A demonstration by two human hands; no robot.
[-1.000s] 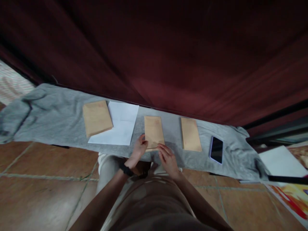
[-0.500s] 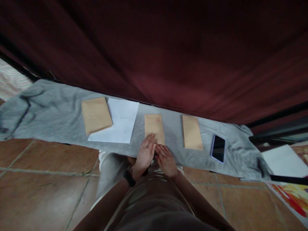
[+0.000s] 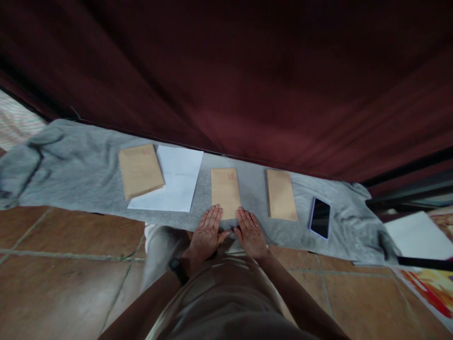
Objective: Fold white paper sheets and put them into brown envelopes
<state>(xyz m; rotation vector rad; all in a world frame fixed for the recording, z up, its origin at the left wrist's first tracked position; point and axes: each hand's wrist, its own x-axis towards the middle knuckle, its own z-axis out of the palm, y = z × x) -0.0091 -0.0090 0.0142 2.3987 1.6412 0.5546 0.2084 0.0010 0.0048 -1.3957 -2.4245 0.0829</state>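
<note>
My lap and forearms fill the bottom of the view as I sit facing a long grey cloth (image 3: pixel 88 174) laid over a tiled floor (image 3: pixel 63 264). Both palms lie flat and open, gripping nothing. My left hand (image 3: pixel 207 233), with a dark band at the wrist, and my right hand (image 3: pixel 251 232) rest side by side, thumbs nearly meeting, fingertips at the near edge of the middle brown envelope (image 3: pixel 225 191). It looks like I am pressing that envelope flat; the next move seems to call for firm, even pressure along its lower edge. Just beyond, to the right, lies a second brown envelope (image 3: pixel 281 194), then a dark phone (image 3: pixel 320 218). To the left, a third envelope (image 3: pixel 140 171) overlaps a white sheet (image 3: pixel 179 184). A dark red curtain (image 3: pixel 247 80) hangs behind everything.
</note>
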